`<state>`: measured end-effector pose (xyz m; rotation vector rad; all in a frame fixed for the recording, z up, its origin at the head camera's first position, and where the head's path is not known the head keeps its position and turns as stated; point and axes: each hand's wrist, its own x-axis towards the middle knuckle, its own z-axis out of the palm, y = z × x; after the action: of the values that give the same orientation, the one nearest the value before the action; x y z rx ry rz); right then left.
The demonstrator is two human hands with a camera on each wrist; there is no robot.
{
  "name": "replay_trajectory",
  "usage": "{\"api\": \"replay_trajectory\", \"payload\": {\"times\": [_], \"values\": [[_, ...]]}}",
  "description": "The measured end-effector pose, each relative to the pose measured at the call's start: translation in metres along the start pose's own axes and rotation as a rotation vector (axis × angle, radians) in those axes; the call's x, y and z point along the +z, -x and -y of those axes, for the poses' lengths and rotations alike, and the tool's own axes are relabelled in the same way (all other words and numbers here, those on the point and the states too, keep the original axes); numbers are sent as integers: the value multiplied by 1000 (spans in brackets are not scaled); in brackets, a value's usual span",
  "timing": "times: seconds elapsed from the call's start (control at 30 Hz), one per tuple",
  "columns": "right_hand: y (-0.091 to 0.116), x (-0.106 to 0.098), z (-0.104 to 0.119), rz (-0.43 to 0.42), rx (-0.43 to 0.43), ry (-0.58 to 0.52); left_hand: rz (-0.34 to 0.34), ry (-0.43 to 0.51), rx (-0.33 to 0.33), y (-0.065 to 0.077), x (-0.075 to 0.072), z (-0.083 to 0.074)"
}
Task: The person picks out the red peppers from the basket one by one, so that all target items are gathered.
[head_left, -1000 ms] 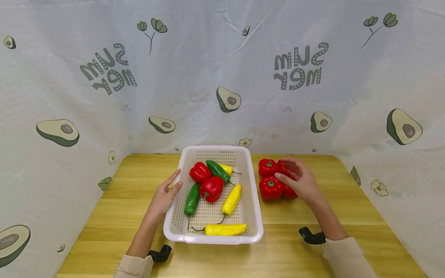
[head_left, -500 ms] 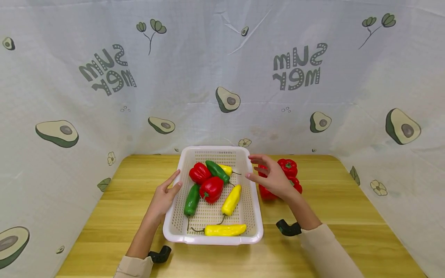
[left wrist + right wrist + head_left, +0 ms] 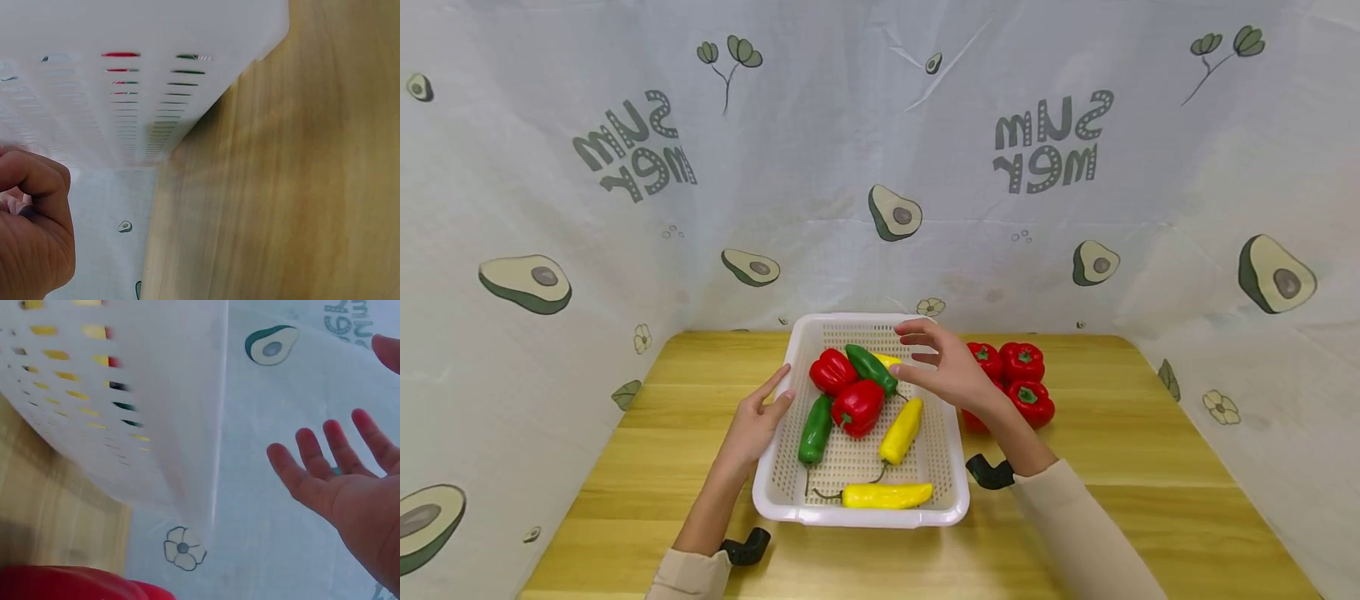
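Observation:
My left hand [image 3: 756, 427] is at the left rim of a white plastic basket [image 3: 868, 517], thumb over the edge; the left wrist view shows its other fingers curled against the wall. Over the basket's right side is my right hand [image 3: 953, 371], fingers spread and holding nothing. In the basket lie two red bell peppers [image 3: 858, 408], a green chili pepper [image 3: 815, 432] at the left, and another green chili pepper [image 3: 870, 369] across a partly hidden yellow pepper [image 3: 889, 363]. Two more yellow peppers [image 3: 900, 433] lie nearer the front.
Right of the basket, several red bell peppers [image 3: 1030, 403] stand grouped on the wooden table [image 3: 1120, 433], some partly behind my right forearm. A white printed curtain [image 3: 820, 167] encloses the back and sides. Each wrist wears a black device [image 3: 747, 547].
My right hand has moved left from the red bell peppers to above the basket's right side, fingers loosely spread. My left hand has stayed at the rim.

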<state>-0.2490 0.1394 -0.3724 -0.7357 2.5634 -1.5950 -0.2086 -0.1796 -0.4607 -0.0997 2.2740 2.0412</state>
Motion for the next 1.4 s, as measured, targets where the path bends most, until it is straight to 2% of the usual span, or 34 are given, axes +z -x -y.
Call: {"api": "replay_trajectory", "payload": {"times": [0.27,0.57,0.73,1.0,1.4], "values": [[-15,6,12,49,-7,-1,6,-1,0,0,-2,-2],[-39,27,7,165,10,26,-3,-1,3,1,-2,0],[-48,39,-3,218,38,21,5,12,5,1,-1,-1],[-52,53,-20,319,60,34,8,19,9,1,0,-2],[-46,61,-27,462,169,197,10,11,23,1,0,0]]}}
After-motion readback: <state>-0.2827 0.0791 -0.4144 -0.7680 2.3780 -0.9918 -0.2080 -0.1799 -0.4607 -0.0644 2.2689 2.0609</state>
